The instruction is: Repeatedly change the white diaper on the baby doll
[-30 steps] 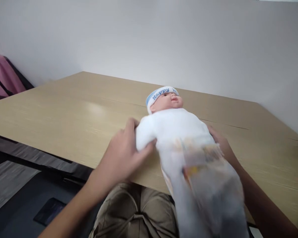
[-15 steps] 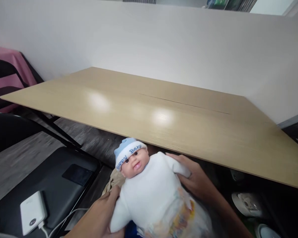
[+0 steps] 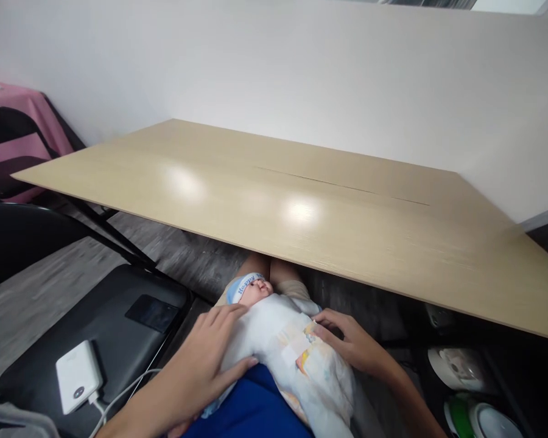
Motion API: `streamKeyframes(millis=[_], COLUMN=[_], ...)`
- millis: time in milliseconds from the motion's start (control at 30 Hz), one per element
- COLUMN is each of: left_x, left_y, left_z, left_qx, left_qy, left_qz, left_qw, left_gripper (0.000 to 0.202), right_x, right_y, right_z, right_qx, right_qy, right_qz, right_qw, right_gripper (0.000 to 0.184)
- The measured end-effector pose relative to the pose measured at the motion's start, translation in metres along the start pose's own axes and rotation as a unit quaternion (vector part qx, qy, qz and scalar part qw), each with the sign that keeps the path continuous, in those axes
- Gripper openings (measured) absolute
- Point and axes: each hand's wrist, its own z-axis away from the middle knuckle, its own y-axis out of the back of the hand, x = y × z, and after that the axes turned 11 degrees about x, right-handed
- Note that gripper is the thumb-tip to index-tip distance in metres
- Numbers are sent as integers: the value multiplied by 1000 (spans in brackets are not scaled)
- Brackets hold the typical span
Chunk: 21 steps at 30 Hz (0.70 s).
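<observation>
At left, a white rectangular power bank (image 3: pixel 78 376) and a dark flat phone (image 3: pixel 153 313) lie on a black padded chair (image 3: pixel 114 304). The left hand (image 3: pixel 205 347), thumb spread wide from its fingers, rests on a white-clothed baby doll (image 3: pixel 267 325) lying on the person's lap (image 3: pixel 288 288), near the pale wooden surface (image 3: pixel 237 207). The right hand's (image 3: pixel 349 340) half-curled fingers touch its right side; whether they pinch, I cannot tell.

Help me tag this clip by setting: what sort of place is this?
Probably a shared indoor room, perhaps an office or classroom, though nothing settles which: a large wood-toned table stands by a plain wall, with a black padded chair and a pink cloth nearby.
</observation>
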Motion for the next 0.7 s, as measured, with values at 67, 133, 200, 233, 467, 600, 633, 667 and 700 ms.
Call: streamKeyframes(millis=[67,133,200,233,467,600,633,667,700], left_x=[21,38,49,51,37,25,22,21,20], left_y=[-4,-17,-38,-49,-80,-75,-75,-75,-75], left_z=[-30,-60,-86,-96,-108,-96,-94,-92,-91], left_qx=[-43,-112,-171,-187,-189,-147,-138,-132,-129], left_qy=[-52,-118,-187,-212,-197,-138,-129,-122,-117], left_qz=[79,148,189,197,244,248,248,251,256], left_qw=[995,975,949,939,931,948,950,951,951], left_gripper=[59,52,42,38,19,21,22,22,24], right_x=[-5,-5,0,3,42,70,73,72,67], right_y=[1,-1,-4,-5,-18,-11,-8,-5,-2], right_z=[8,12,12,12,4,-1,-2,-2,-2], right_qx=[6,15,29,36,96,159,165,162,153], right_qy=[-1,-7,-18,-24,-44,-65,-66,-62,-52], right_qz=[-11,-21,-35,-43,-64,-11,-7,-7,-10], right_qw=[1000,1000,999,998,992,985,984,985,987], right_gripper=[39,40,44,47,46,52,53,52,49])
